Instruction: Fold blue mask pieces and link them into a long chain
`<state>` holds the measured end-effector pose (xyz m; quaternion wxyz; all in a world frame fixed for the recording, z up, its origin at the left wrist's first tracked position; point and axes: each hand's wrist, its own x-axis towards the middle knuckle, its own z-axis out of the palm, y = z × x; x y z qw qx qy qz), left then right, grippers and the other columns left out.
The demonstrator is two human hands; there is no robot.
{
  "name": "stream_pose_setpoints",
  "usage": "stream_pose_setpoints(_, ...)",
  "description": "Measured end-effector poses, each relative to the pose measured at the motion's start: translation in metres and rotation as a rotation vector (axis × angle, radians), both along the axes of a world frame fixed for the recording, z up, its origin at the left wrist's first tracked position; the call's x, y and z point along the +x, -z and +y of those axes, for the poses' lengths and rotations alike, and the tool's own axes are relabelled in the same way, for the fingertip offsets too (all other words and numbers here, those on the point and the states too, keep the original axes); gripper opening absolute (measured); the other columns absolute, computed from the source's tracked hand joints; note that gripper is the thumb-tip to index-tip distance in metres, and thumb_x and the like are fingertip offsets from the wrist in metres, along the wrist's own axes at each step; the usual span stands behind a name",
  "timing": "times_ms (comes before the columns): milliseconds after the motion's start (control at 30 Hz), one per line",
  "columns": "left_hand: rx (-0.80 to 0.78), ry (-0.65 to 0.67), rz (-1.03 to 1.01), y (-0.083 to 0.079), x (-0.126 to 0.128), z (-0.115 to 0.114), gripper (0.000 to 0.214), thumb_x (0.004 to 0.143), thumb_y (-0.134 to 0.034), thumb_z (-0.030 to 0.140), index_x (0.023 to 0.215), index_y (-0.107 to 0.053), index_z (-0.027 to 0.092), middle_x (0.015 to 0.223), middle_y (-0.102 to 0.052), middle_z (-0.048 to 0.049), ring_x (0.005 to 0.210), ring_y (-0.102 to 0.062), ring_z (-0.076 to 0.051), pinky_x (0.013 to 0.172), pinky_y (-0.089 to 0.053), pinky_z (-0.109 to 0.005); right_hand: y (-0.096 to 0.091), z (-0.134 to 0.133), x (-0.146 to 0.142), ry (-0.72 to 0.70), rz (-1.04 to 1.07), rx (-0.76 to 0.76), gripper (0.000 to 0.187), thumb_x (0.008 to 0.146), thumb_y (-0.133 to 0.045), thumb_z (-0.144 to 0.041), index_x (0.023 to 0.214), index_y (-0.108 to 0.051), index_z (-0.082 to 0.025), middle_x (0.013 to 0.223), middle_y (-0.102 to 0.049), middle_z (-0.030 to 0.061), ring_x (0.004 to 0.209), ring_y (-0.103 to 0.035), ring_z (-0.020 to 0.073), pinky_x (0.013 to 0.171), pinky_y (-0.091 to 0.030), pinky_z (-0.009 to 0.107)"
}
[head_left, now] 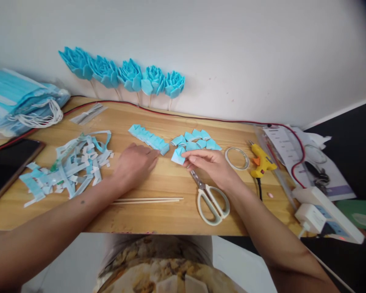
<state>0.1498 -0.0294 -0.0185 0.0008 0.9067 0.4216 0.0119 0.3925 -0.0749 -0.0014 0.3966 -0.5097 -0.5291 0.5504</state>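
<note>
My right hand (212, 162) pinches a folded light-blue fabric piece (178, 156) between thumb and fingers, just above the table. Behind it lies a loose cluster of similar folded blue pieces (191, 145). More of them form an overlapping slanted row (149, 138) to the left. My left hand (137, 165) rests on the wood by the near end of that row, back up, fingers stretched to the right and holding nothing that I can see. White-handled scissors (212, 199) lie beneath my right hand, their blade tips partly covered by it.
Blue fabric flowers on sticks (130, 75) lean against the wall. Cut scraps (76, 162), a phone (12, 162) and bagged face masks (21, 97) are left. Thin sticks (149, 200) lie in front. Rightward are a tape roll (226, 158), yellow glue gun (260, 160) and power strip (332, 215).
</note>
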Motion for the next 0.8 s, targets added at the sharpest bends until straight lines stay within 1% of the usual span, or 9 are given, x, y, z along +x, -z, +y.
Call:
stream_pose_setpoints(67,0.015,-0.038,0.016,0.000,-0.002,0.000,0.032,0.100,-0.041,0.027,0.109,-0.070,0.017,0.092,-0.074,-0.0105,0.086,-0.068,-0.030,0.075,-0.043,-0.041,0.000,-0.002,-0.002,-0.030,-0.001,-0.003,0.023,0.085,-0.071,-0.039,0.098,-0.080,-0.023,0.083,-0.077,0.0030,0.073,-0.070,0.0126,0.073,-0.057,0.028)
stream_pose_setpoints(167,0.029,-0.041,0.026,0.003,-0.005,0.000,0.032,0.100,-0.040,0.028,0.111,-0.068,0.017,0.091,-0.075,-0.0107,0.084,-0.069,-0.029,0.073,-0.042,-0.040,0.000,-0.002,-0.004,-0.062,-0.026,-0.019,0.023,0.086,-0.069,-0.038,0.101,-0.080,-0.024,0.085,-0.077,0.0025,0.075,-0.070,0.0122,0.072,-0.057,0.026)
stream_pose_setpoints(267,0.038,-0.034,0.016,0.007,-0.006,0.000,0.032,0.101,-0.039,0.028,0.111,-0.068,0.018,0.091,-0.075,-0.0097,0.083,-0.069,-0.028,0.071,-0.042,-0.039,0.001,0.001,-0.005,-0.018,-0.043,-0.030,0.024,0.086,-0.069,-0.039,0.102,-0.080,-0.025,0.087,-0.077,0.0026,0.076,-0.070,0.0128,0.072,-0.057,0.027)
stream_pose_setpoints(367,0.042,-0.031,-0.013,0.010,-0.007,0.000,0.032,0.101,-0.038,0.027,0.111,-0.068,0.019,0.090,-0.075,-0.0092,0.083,-0.069,-0.028,0.072,-0.042,-0.039,0.004,0.006,-0.007,0.026,-0.014,-0.047,0.024,0.084,-0.071,-0.040,0.100,-0.080,-0.025,0.091,-0.077,0.0042,0.082,-0.071,0.0155,0.075,-0.058,0.029)
stream_pose_setpoints(467,0.013,-0.018,-0.032,0.010,-0.008,0.001,0.032,0.101,-0.037,0.027,0.111,-0.067,0.018,0.091,-0.074,-0.0095,0.083,-0.068,-0.028,0.074,-0.042,-0.041,0.006,0.013,-0.011,0.012,0.032,-0.105,0.026,0.083,-0.072,-0.041,0.100,-0.080,-0.024,0.094,-0.078,0.0055,0.089,-0.072,0.0177,0.078,-0.058,0.031)
stream_pose_setpoints(600,-0.066,-0.011,-0.027,0.005,-0.009,0.003,0.031,0.101,-0.037,0.025,0.112,-0.065,0.017,0.095,-0.074,-0.0092,0.088,-0.069,-0.029,0.076,-0.043,-0.042,0.008,0.019,-0.016,-0.026,0.069,-0.201,0.031,0.081,-0.075,-0.040,0.106,-0.078,-0.022,0.095,-0.078,0.0071,0.093,-0.073,0.0197,0.082,-0.058,0.034)
stream_pose_setpoints(700,-0.107,-0.015,-0.016,0.002,-0.009,0.003,0.033,0.102,-0.035,0.024,0.114,-0.065,0.016,0.098,-0.074,-0.0094,0.091,-0.069,-0.029,0.078,-0.043,-0.042,0.009,0.024,-0.020,-0.041,0.067,-0.225,0.034,0.081,-0.075,-0.039,0.110,-0.077,-0.021,0.099,-0.078,0.0082,0.095,-0.073,0.0203,0.084,-0.057,0.034)
stream_pose_setpoints(800,-0.131,-0.031,-0.012,0.002,-0.009,0.003,0.034,0.102,-0.034,0.024,0.117,-0.064,0.016,0.100,-0.074,-0.0099,0.094,-0.069,-0.029,0.079,-0.043,-0.043,0.009,0.028,-0.024,-0.044,0.055,-0.227,0.037,0.081,-0.075,-0.040,0.113,-0.076,-0.020,0.099,-0.078,0.0091,0.095,-0.073,0.0210,0.080,-0.057,0.033)
